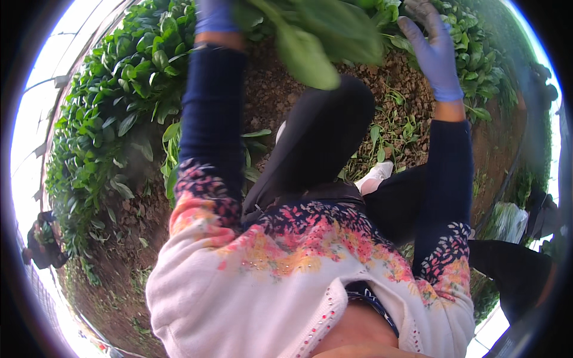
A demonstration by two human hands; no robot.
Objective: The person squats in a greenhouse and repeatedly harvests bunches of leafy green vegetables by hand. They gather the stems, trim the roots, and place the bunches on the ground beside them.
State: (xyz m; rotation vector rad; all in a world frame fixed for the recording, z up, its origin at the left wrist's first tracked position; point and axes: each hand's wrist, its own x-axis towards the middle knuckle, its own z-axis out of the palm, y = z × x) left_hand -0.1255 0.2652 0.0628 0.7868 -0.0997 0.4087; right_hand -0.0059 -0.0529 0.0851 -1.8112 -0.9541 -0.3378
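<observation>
My left hand [216, 17], in a blue disposable glove, is at the top rim, its fingers cut off by the picture's edge. Close beside it hang large blurred green leaves [313, 49], probably spinach, their stems running upward out of view. Whether the left hand grips them cannot be seen. My right hand [433, 58], gloved in the same blue with soil-darkened fingers, is spread by the leafy plants [474, 49] at the upper right. Nothing shows in its palm. Some pulled leafy stems [172, 152] lie beside my left forearm.
Dense leafy plants [121, 85] grow along the left. Brown soil [273, 76] with loose leaf scraps [380, 138] surrounds my bent legs [322, 134]. A clear plastic bag [510, 221] stands at right near another person's dark-clothed leg [510, 268]. Another person [44, 241] is at far left.
</observation>
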